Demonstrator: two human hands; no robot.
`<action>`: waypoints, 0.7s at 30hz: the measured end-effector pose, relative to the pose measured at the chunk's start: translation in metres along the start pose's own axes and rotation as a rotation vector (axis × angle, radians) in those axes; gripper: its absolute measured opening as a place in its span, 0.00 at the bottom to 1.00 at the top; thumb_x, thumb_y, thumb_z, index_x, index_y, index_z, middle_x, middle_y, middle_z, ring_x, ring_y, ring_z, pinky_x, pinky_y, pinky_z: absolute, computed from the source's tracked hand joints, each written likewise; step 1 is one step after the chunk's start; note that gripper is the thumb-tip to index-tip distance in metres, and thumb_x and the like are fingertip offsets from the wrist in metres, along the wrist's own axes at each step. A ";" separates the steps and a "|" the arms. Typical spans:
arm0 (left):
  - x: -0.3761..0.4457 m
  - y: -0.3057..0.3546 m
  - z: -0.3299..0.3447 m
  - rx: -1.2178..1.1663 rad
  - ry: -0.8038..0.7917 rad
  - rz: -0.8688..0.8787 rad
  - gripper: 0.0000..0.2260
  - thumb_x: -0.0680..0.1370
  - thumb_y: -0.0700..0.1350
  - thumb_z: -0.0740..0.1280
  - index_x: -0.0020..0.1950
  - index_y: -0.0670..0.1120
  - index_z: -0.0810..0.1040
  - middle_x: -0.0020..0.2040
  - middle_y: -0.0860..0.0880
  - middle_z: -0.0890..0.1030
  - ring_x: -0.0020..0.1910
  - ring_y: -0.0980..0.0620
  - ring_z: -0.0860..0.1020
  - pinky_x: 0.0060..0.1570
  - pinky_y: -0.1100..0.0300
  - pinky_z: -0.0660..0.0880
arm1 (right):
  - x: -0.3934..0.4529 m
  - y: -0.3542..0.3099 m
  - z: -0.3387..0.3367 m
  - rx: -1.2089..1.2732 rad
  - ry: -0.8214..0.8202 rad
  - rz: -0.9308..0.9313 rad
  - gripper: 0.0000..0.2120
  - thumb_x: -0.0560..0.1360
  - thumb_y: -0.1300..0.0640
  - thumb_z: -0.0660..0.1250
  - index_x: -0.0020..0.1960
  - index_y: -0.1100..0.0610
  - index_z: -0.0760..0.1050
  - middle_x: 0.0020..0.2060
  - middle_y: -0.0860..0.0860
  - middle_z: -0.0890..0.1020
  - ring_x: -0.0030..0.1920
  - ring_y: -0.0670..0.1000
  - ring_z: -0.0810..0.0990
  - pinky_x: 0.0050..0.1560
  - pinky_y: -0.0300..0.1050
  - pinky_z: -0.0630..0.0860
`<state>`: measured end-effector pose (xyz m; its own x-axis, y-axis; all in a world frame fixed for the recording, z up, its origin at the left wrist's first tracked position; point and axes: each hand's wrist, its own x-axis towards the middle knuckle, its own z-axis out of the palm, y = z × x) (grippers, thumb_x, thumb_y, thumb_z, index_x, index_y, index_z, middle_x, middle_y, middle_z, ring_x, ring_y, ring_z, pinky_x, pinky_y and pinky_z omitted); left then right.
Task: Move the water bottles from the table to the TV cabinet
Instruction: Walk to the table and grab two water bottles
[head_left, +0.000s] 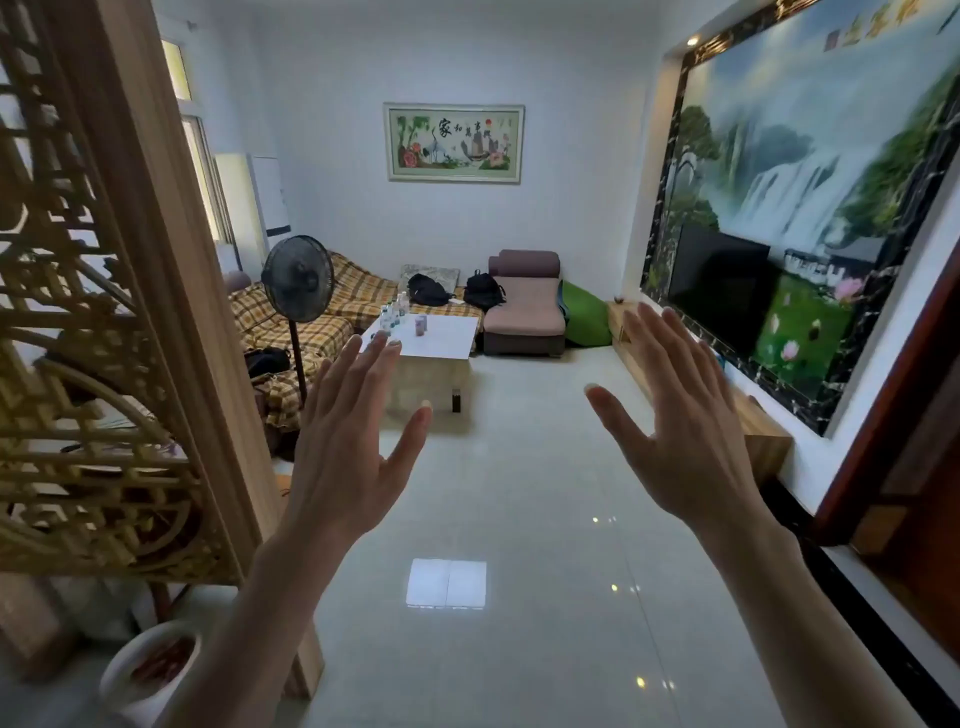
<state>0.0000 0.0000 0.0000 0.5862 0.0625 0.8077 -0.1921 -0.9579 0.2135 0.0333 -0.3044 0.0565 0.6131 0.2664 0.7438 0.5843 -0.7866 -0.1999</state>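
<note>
**A:** ok so what's in the room, biggest stuff first?

**B:** Waterfall mural (810, 171) fills the right wall, with a dark TV (719, 283) in front of it. Under that, a long low wooden TV cabinet (763, 436) runs along the wall; its top is mostly hidden behind the right hand, so I can't tell if anything's on it. Carved wooden screen (88, 322) takes up the left edge. A sofa (311, 327) under a plaid cover wraps the far-left corner, and a mauve chaise (524, 312) sits at the back.

**A:** any containers?

**B:** Two black backpacks (457, 291) on the sofa, contents not visible. White pot (150, 670) on the floor bottom left, with something reddish-brown inside, too blurry to name.

**A:** and the bottles?

**B:** Bottles (394, 313) are all clustered upright on the white tabletop (447, 338), at its far-left corner, well apart from the cabinet. Too small to count. A couple of small purple cans (420, 325) stand just beside them. A black fan (297, 279) stands between tabletop and sofa.

**A:** hands doing anything?

**B:** Nope, both empty. Left hand (343, 457) and right hand (680, 436) are raised in front of the camera, backs toward it, arms reaching up from the bottom edge. Fingers (379, 358) spread wide and pointing up, thumbs angled toward each other, nothing gripped. Hands are apart, shiny tiled floor (519, 519) showing between them.
</note>
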 end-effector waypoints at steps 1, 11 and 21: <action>0.005 -0.002 0.009 -0.007 -0.014 0.003 0.31 0.84 0.66 0.53 0.84 0.53 0.59 0.85 0.53 0.60 0.85 0.55 0.52 0.82 0.46 0.55 | 0.004 0.005 0.007 0.008 0.002 0.021 0.40 0.79 0.30 0.49 0.83 0.53 0.58 0.82 0.51 0.60 0.83 0.52 0.54 0.79 0.63 0.59; 0.090 -0.017 0.141 0.003 -0.048 0.001 0.31 0.84 0.66 0.52 0.83 0.52 0.61 0.84 0.53 0.61 0.85 0.53 0.54 0.82 0.47 0.55 | 0.080 0.114 0.095 -0.034 -0.010 0.044 0.41 0.80 0.29 0.48 0.83 0.54 0.56 0.83 0.51 0.58 0.83 0.51 0.52 0.80 0.61 0.56; 0.198 -0.004 0.278 -0.034 -0.060 0.006 0.30 0.84 0.63 0.55 0.82 0.49 0.63 0.84 0.49 0.63 0.84 0.49 0.57 0.80 0.38 0.60 | 0.187 0.227 0.162 -0.012 -0.017 0.037 0.39 0.80 0.31 0.49 0.83 0.54 0.55 0.83 0.50 0.58 0.83 0.51 0.51 0.80 0.60 0.57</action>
<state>0.3356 -0.0618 0.0064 0.6312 0.0385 0.7747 -0.2219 -0.9481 0.2279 0.3667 -0.3430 0.0472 0.6432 0.2461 0.7251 0.5545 -0.8027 -0.2195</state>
